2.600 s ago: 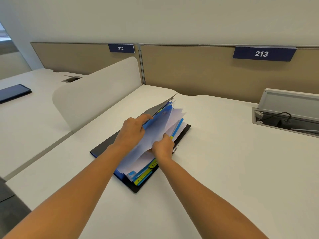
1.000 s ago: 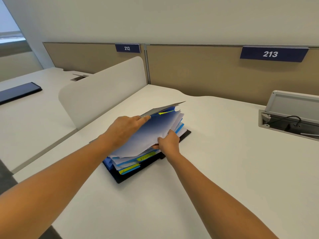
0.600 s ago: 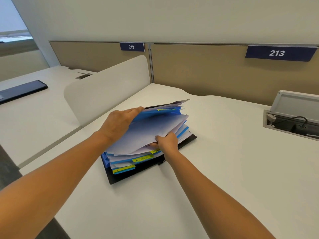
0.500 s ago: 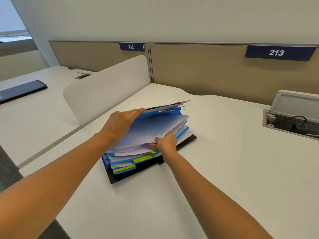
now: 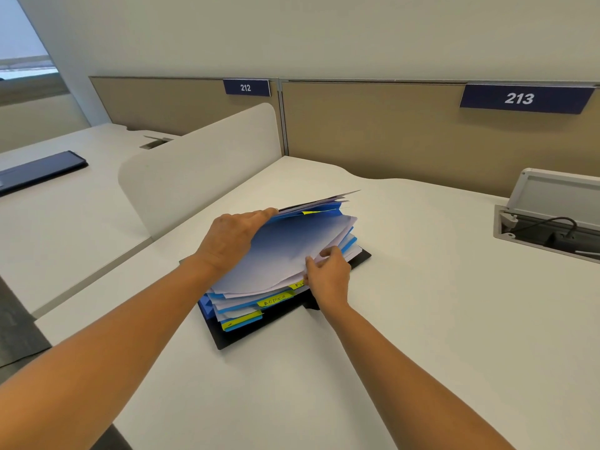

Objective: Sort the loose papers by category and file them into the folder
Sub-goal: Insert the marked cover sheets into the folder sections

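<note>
- The left hand point(image 5: 232, 241) reaches in from the lower left, palm down. Its fingers lie nearly straight along the left edge of the raised papers point(image 5: 285, 258), with the tips at a blue divider point(image 5: 319, 213). The thumb is hidden, so I cannot tell whether this hand grips.
- The right hand point(image 5: 328, 274) comes in from the lower right with its fingers curled. It pinches the near right edge of the top white sheet.
- On the neighbouring desk to the left lies a dark flat item point(image 5: 39, 170). Next comes a white rounded screen point(image 5: 194, 170), then the white desk point(image 5: 438, 336) and an open cable box point(image 5: 552, 222) at the far right. Tan partitions point(image 5: 373, 134) behind carry the signs 212 point(image 5: 246, 88) and 213 point(image 5: 519, 99).
- The black folder point(image 5: 259, 329) lies open on the desk between the two hands. Its leaves are fanned upward, and yellow tabs point(image 5: 274, 299) stick out at the near edge, just left of the right hand.
</note>
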The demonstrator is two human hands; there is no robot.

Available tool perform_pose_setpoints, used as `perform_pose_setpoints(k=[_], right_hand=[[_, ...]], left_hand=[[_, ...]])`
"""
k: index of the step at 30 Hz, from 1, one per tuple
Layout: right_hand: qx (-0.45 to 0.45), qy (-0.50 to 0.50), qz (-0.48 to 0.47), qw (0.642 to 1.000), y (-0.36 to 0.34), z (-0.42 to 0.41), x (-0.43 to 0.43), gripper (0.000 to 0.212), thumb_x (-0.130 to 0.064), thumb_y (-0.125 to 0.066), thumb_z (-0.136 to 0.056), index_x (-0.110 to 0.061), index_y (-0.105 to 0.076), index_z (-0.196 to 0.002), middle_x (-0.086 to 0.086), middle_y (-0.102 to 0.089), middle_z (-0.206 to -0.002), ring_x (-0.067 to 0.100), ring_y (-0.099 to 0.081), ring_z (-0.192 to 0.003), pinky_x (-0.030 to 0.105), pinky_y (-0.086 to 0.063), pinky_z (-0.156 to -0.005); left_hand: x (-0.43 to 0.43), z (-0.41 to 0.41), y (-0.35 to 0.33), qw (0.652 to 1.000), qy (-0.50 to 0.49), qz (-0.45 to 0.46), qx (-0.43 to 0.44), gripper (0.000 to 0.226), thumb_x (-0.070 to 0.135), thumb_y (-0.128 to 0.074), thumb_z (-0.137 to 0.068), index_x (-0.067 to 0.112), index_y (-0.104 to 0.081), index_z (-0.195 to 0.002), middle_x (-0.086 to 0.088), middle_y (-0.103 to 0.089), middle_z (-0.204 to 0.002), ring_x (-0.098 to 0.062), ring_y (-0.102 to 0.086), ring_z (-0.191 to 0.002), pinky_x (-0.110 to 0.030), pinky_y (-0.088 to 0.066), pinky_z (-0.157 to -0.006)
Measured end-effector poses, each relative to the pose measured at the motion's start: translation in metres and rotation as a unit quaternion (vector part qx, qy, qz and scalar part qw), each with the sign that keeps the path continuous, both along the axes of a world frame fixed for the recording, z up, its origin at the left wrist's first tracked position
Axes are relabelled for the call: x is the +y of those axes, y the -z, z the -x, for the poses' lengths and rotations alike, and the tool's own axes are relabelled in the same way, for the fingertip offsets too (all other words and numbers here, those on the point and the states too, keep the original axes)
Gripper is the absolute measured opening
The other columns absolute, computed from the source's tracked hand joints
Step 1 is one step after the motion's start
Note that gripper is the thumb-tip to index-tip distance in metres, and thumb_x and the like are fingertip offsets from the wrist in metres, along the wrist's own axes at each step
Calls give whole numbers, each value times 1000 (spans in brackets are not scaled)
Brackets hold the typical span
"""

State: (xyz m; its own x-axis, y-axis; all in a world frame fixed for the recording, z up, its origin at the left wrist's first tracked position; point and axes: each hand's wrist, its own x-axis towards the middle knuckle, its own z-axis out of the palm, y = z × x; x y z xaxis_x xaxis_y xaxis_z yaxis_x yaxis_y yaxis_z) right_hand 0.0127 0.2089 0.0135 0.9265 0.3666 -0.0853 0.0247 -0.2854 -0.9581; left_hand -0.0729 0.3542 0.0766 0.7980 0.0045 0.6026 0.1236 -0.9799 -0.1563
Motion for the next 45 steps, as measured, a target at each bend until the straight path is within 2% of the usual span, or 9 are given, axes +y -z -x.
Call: perform_pose_setpoints(k=[11, 15, 24, 27, 34, 38, 41, 43, 45], right_hand=[[81, 81, -12, 993, 3, -7, -4, 50, -12, -67, -84, -4, -46, -129, 12, -50, -128, 24, -47, -120, 30, -41, -97], [115, 58, -27, 991, 3, -5, 0, 46, -13, -66, -85, -5, -49, -127, 13, -59, -121, 25, -55, -113, 31, -44, -93], [32, 20, -22, 999, 1, 10, 8, 30, -15, -59, -89, -7, -51, -117, 13, -63, -108, 28, -64, -95, 34, -52, -87], [1, 25, -28, 999, -2, 12, 7, 37, -10, -61, -87, -7, -46, -121, 15, -61, -105, 25, -60, -96, 26, -43, -79], [-99, -69, 63, 991, 4, 14, 2, 39, -18, -59, -91, -8, -51, -128, 10, -54, -122, 21, -54, -110, 25, -42, -92], [-302, -130, 195, 924, 5, 8, -8, 43, -36, -65, -85, -14, -59, -121, 6, -54, -117, 22, -50, -113, 31, -47, -81], [-492, -149, 252, 820, 1, 6, -12, 36, -45, -86, -51, -20, -75, -73, 3, -64, -85, 24, -61, -77, 26, -43, -50], [-561, -221, 255, 756, 2, 5, -11, 29, -45, -85, -55, -23, -76, -72, 2, -68, -93, 23, -62, -82, 30, -46, -58], [-567, -328, 239, 716, 1, 7, -9, 26, -40, -72, -77, -21, -74, -94, 6, -64, -118, 27, -56, -107, 41, -44, -80]], left_hand=[[-2, -2, 0, 1000, -3, 1, -5, 64, -28, -62, -52, 3, -68, -107, -13, -72, -71, -29, -59, -40, -29, -48, -36], [-5, 2, 3, 999, 17, -32, -17, 59, -24, -55, -53, 3, -70, -103, -9, -74, -82, -26, -64, -44, -26, -47, -35], [-1, 8, 14, 997, 39, -61, 5, 82, -23, -74, -50, 14, -50, -118, -10, -73, -96, -28, -67, -52, -31, -52, -36], [-2, 8, 14, 997, 40, -73, 6, 75, -23, -76, -47, 9, -61, -114, -11, -73, -94, -28, -67, -52, -31, -52, -35], [2, 6, 16, 997, 45, -61, -2, 75, -24, -75, -48, 7, -59, -113, -12, -73, -95, -29, -67, -52, -32, -52, -36], [2, 6, 14, 998, 37, -56, 2, 73, -26, -73, -48, 6, -62, -113, -12, -73, -95, -29, -67, -52, -33, -52, -36], [1, 6, 13, 998, 31, -50, 7, 73, -25, -72, -50, 7, -62, -115, -11, -73, -97, -28, -67, -53, -33, -53, -37], [1, 6, 13, 999, 27, -45, 11, 70, -24, -73, -51, 5, -64, -114, -11, -73, -97, -29, -68, -54, -34, -53, -37], [0, 6, 13, 999, 25, -45, 18, 70, -22, -76, -51, 4, -64, -115, -12, -72, -98, -30, -69, -56, -36, -54, -39]])
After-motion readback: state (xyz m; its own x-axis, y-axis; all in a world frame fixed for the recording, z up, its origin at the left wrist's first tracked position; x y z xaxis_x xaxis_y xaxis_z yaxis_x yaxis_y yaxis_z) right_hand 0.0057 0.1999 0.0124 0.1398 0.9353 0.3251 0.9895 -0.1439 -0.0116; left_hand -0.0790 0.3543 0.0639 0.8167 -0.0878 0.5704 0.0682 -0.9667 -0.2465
